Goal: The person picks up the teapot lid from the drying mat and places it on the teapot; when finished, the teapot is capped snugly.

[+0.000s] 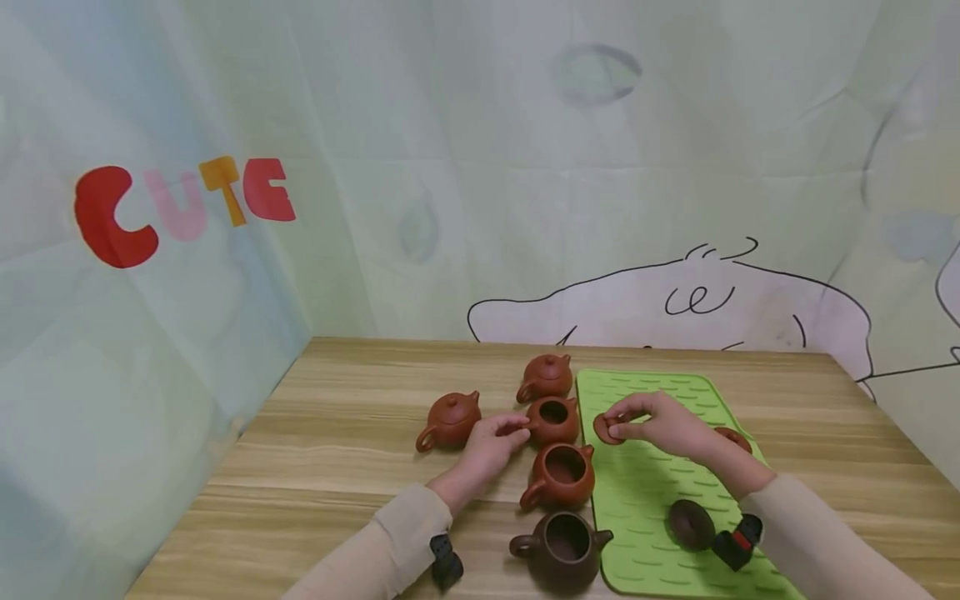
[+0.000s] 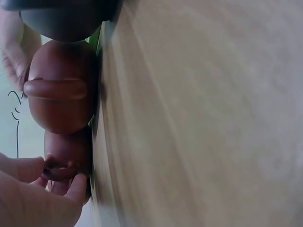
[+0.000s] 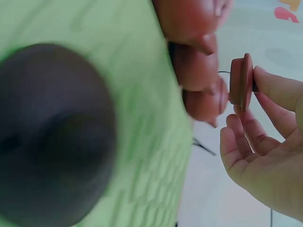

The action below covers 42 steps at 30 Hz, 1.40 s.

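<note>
The left hand (image 1: 491, 444) has its fingers pinching the handle (image 2: 61, 173) at 9 o'clock on a small uncovered red pot (image 1: 553, 433), which sits on the bench (image 1: 360, 425); the right hand (image 1: 667, 427) has its fingers pinching the knob (image 3: 255, 87) of a red lid (image 1: 603, 429), raised at the pot's 3 o'clock, plug downward. To seat it well, steady the pot without lifting, centre the lid over the mouth (image 1: 553, 412), then lower it level and gently, minding the lidded pot (image 1: 546, 379) at 12 o'clock and the larger lidless pot (image 1: 558, 493) at 6, since rims could chip
</note>
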Motion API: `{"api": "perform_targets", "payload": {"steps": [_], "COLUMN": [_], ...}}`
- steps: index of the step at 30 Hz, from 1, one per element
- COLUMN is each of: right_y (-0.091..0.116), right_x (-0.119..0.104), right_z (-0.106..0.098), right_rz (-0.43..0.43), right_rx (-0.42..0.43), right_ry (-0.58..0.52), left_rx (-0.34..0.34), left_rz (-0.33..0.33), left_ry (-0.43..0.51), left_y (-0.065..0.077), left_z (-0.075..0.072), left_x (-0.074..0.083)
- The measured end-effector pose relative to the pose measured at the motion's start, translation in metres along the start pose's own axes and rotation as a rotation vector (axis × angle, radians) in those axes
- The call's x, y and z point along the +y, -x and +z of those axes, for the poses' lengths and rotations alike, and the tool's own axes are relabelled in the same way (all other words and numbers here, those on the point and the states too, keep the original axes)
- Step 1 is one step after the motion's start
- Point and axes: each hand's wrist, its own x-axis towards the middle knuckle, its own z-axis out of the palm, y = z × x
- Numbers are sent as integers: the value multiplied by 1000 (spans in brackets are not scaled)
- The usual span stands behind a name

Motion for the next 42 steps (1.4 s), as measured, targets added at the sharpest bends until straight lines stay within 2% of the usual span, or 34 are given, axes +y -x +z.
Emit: {"api": "perform_targets", "payload": {"steps": [5,8,11,12,15,18,25,35,42], "right_y": [-18,-29,-38,-41,-49,-56,-65,-70,-71], "right_x": [-15,-24,-30,-31,-32,-32,-30,-24,-21], "right_z": [3,6,11,13,20,26,35,42,44], "right_rz": [4,4,2,5,9,3,-46,26,29], "right_rx": [30,43,46,47,48,52,48,43,55], "right_ry": [3,20,24,20,7,5,27,40,37], "left_rx": [1,3,8,9,9,7,9,6,8], "left_rz": [2,9,13,14,16,22,24,15,17], "left_ry": [-18,-32,-47,-54,-57,-51,-58,-53,-59], "left_y": [-2,7,9,8,-1,-1,-1,-4,-4], "left_z": [0,0,0,1,1,1,1,0,-1], "left_x": [-4,12,14,14,-1,-2,-2,-6,-4]}}
